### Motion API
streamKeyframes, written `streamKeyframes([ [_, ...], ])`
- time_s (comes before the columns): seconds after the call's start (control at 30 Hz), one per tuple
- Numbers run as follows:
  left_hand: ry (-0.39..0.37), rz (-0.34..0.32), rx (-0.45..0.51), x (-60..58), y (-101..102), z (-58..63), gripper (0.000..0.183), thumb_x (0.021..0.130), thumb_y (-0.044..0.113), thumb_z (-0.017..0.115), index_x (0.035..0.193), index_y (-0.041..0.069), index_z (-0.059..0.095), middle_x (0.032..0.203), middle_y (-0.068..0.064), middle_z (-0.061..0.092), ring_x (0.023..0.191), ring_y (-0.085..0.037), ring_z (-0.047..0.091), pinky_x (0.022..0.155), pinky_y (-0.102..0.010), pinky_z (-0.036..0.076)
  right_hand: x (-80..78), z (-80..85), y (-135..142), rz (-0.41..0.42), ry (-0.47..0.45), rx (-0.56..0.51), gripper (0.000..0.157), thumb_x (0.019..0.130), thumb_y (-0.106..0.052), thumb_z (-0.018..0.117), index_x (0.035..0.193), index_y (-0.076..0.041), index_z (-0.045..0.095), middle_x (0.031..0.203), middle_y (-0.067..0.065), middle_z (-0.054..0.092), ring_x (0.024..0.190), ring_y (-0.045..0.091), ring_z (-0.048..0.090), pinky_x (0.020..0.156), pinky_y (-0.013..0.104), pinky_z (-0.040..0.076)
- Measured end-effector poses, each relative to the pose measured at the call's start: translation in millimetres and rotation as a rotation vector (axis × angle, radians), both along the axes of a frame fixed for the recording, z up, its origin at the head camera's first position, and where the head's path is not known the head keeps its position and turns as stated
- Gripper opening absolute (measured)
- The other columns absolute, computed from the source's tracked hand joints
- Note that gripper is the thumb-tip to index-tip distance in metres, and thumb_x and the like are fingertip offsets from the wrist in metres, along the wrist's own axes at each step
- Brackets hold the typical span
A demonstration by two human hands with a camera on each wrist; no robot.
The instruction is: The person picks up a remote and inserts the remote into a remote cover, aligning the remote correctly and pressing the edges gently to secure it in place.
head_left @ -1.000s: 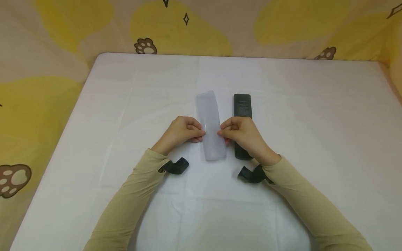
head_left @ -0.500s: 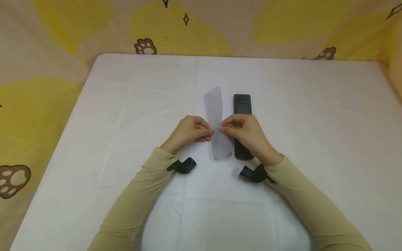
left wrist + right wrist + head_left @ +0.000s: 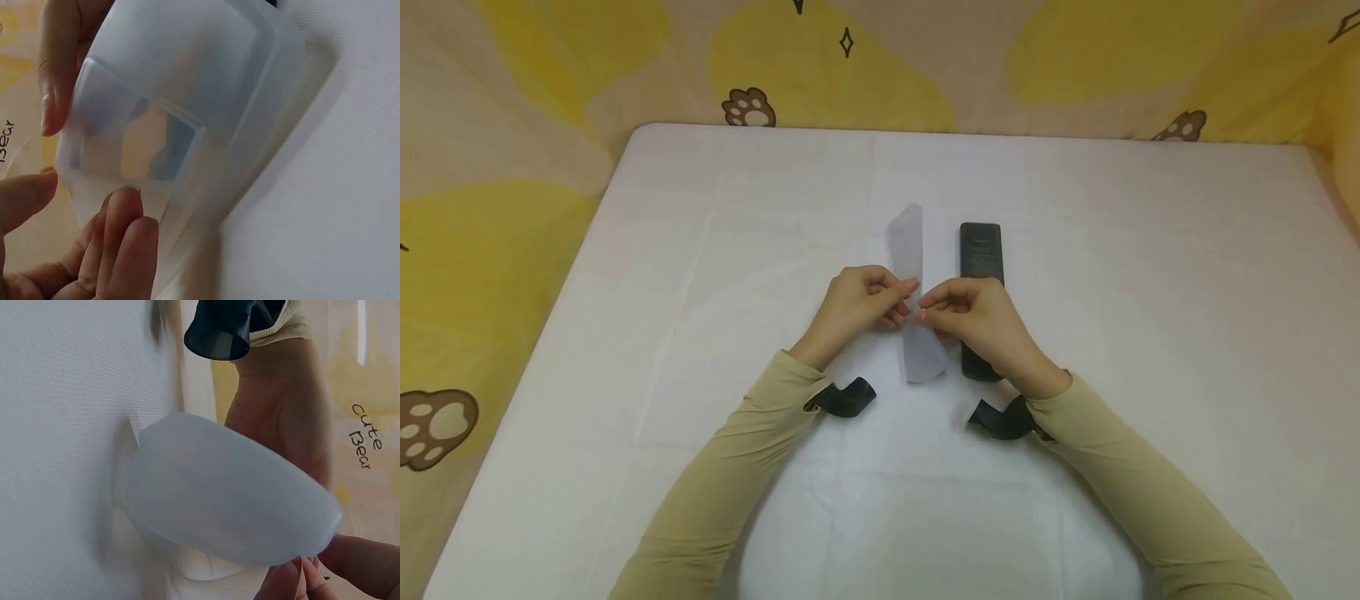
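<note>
A translucent cover, long and soft-looking, stands on edge between my two hands, its lower end flared in the head view. My right hand pinches its side edge between thumb and fingers. My left hand is at the opposite side, with thumb and fingers apart. In the left wrist view its fingers overlap the cover, and the thumb tip lies just off the rim. A black remote control lies back up on the table, partly hidden under my right hand.
The table has a white cloth with creases. Yellow patterned fabric hangs behind and to the left. Black camera mounts stick out from both wrists, below the hands, close over the table.
The cover has moved slightly right and turned from lying flat to narrow and edge-up. My left hand has come right, and its thumb has lifted off the cover. The remote stays put.
</note>
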State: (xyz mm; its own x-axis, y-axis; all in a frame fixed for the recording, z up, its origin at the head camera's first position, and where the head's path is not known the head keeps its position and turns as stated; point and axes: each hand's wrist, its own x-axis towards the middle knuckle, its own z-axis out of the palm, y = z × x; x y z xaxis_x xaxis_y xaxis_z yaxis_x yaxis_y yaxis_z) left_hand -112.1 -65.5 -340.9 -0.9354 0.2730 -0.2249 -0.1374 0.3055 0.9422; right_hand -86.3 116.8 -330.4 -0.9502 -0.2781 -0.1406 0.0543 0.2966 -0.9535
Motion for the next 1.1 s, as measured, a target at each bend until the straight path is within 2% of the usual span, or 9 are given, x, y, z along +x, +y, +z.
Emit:
streamKeyframes([
  [0.1, 0.032, 0.001, -0.065, 0.6, 0.2, 0.9, 0.024, 0.087, 0.026, 0.068, 0.082, 0.002, 0.067, 0.067, -0.007, 0.068, 0.062, -0.017, 0.066, 0.061, -0.029, 0.056, 0.6, -1.3, -1.3, 0.014, -0.008, -0.003, 0.017, 0.083, -0.007, 0.071, 0.095, 0.004, 0.069, 0.075, 0.008, 0.069, 0.067, 0.019, 0.062, 0.062, 0.027, 0.051],
  [0.27, 0.08, -0.019, -0.171, -0.8, -1.8, 4.9, 0.012, 0.087, 0.011, 0.061, 0.086, 0.002, 0.068, 0.069, -0.007, 0.068, 0.062, -0.018, 0.066, 0.06, -0.025, 0.052, -2.4, -2.5, 2.2, 0.029, -0.018, 0.01, 0.017, 0.086, -0.008, 0.068, 0.098, 0.004, 0.069, 0.082, 0.013, 0.069, 0.07, 0.02, 0.064, 0.065, 0.029, 0.053],
  [0.47, 0.087, -0.045, -0.197, -3.3, -6.1, 9.3, 0.012, 0.084, 0.006, 0.058, 0.088, 0.0, 0.067, 0.071, -0.008, 0.067, 0.061, -0.017, 0.064, 0.06, -0.026, 0.053, -8.8, -4.0, 8.0, -0.007, -0.032, 0.022, 0.018, 0.089, -0.008, 0.064, 0.101, 0.006, 0.067, 0.086, 0.017, 0.068, 0.07, 0.021, 0.064, 0.066, 0.028, 0.053],
  [0.7, 0.083, -0.063, -0.114, -3.7, -10.8, 14.0, 0.01, 0.085, 0.002, 0.057, 0.088, -0.004, 0.065, 0.075, -0.011, 0.066, 0.062, -0.015, 0.063, 0.063, -0.029, 0.056, -12.0, -6.0, 9.2, 0.008, 0.002, 0.084, 0.018, 0.09, -0.007, 0.063, 0.102, 0.006, 0.066, 0.083, 0.016, 0.068, 0.07, 0.021, 0.065, 0.068, 0.027, 0.054],
  [0.87, 0.084, -0.073, 0.0, -5.5, -14.6, 13.4, 0.008, 0.087, 0.001, 0.058, 0.09, -0.005, 0.062, 0.077, -0.012, 0.066, 0.064, -0.014, 0.062, 0.065, -0.033, 0.057, -13.3, -7.0, 9.0, 0.02, 0.0, 0.146, 0.021, 0.09, -0.01, 0.063, 0.104, 0.004, 0.066, 0.082, 0.014, 0.069, 0.071, 0.021, 0.066, 0.069, 0.026, 0.052],
  [1.0, 0.032, -0.075, 0.109, -5.6, -15.5, 13.6, 0.007, 0.088, -0.002, 0.056, 0.092, -0.008, 0.058, 0.079, -0.012, 0.063, 0.065, -0.014, 0.061, 0.067, -0.035, 0.057, -14.5, -6.1, 11.1, 0.032, -0.047, 0.121, 0.022, 0.091, -0.01, 0.062, 0.106, 0.005, 0.066, 0.082, 0.012, 0.068, 0.07, 0.022, 0.066, 0.07, 0.027, 0.053],
  [1.1, -0.054, -0.072, 0.138, -5.5, -14.0, 11.1, 0.01, 0.09, 0.004, 0.056, 0.09, -0.006, 0.06, 0.08, -0.009, 0.063, 0.068, -0.015, 0.062, 0.067, -0.033, 0.056, -14.3, -6.2, 12.5, 0.018, -0.065, 0.075, 0.02, 0.09, -0.007, 0.061, 0.104, 0.007, 0.065, 0.082, 0.012, 0.068, 0.067, 0.021, 0.065, 0.068, 0.029, 0.054],
])
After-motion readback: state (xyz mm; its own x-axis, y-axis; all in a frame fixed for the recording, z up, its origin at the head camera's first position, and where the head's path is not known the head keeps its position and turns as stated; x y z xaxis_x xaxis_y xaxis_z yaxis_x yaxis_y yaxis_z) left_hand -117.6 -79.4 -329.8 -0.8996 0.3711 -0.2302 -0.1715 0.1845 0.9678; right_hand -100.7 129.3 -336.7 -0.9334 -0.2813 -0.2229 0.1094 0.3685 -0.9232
